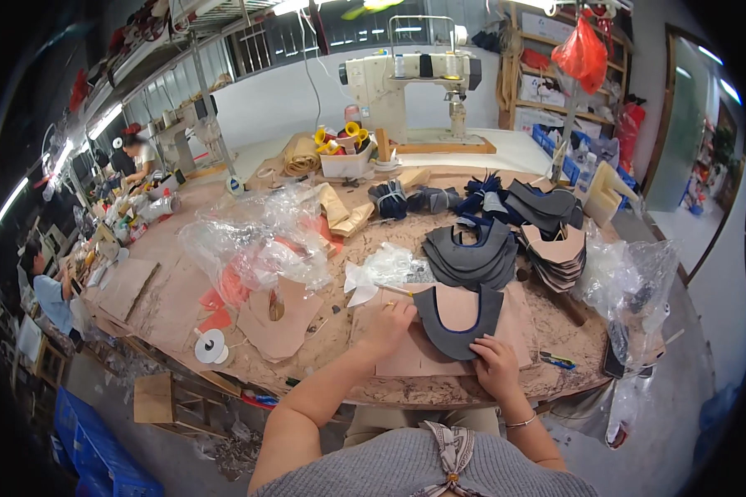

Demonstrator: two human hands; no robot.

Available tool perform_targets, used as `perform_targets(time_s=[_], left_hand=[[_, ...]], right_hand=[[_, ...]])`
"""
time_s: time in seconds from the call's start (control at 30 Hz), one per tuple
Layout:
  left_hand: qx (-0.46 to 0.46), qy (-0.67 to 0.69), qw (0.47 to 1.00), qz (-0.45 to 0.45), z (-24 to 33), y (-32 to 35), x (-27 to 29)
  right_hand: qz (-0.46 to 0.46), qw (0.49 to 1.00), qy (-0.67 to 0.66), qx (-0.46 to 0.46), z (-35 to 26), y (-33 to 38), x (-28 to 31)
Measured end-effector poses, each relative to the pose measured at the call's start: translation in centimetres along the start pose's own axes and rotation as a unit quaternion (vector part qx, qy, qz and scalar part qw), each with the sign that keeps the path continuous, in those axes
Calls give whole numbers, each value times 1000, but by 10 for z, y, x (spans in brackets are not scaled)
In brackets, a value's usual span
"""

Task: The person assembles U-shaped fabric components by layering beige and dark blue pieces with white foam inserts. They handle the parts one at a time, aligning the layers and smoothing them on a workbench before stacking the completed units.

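Observation:
A dark grey U-shaped shoe-upper piece point(452, 338) with a blue edge lies in front of me, over a pinkish-tan sheet point(406, 364). My right hand point(497, 364) grips its lower right edge, fingers on top. At its left side is my left hand point(391, 325), fingers bent together; what they hold is hidden. A thin stick point(396, 289) with a yellow part lies just beyond that hand. Behind the piece sits a stack of similar grey U-shaped pieces point(472, 257). To its right stands a stack with tan faces up point(555, 248).
Crumpled clear plastic point(257, 236) covers the table's left part, and more plastic point(630, 290) hangs at the right edge. A white spool point(210, 346) is near the front edge, a cutter knife point(558, 360) at right. A sewing machine point(414, 83) stands behind. Two people sit far left.

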State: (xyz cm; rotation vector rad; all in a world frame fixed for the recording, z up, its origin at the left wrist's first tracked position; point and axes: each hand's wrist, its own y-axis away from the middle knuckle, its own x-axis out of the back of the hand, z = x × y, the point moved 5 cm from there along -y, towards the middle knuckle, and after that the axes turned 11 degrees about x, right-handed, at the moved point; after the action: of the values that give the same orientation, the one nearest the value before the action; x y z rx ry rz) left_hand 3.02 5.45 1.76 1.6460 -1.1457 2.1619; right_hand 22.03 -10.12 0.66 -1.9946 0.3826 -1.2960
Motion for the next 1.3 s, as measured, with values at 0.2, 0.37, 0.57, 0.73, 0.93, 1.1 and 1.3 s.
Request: perform_targets(time_s=[0.2, 0.37, 0.57, 0.73, 0.93, 1.1, 1.3], left_hand=[[-16, -68, 996, -49, -27, -41, -43], [66, -46, 993, -84, -27, -39, -21], [342, 52, 938, -35, -108, 40, 27], [373, 183, 908, 53, -168, 33, -7], [428, 381, 819, -29, -206, -47, -69], [309, 763, 565, 52, -147, -73, -25], [290, 808, 497, 125, -49, -13, 24]], right_hand=[[-19, 1000, 10, 1, -2, -7, -1], [-14, 1000, 4, 2, 0, -2, -1], [-30, 999, -8, 24, -5, -3, 3], [-58, 998, 4, 32, -7, -7, 0], [-36, 999, 6, 22, -6, -3, -1], [34, 999, -28, -6, 2, 1, 6], [143, 956, -243, -87, -16, -72, -1]])
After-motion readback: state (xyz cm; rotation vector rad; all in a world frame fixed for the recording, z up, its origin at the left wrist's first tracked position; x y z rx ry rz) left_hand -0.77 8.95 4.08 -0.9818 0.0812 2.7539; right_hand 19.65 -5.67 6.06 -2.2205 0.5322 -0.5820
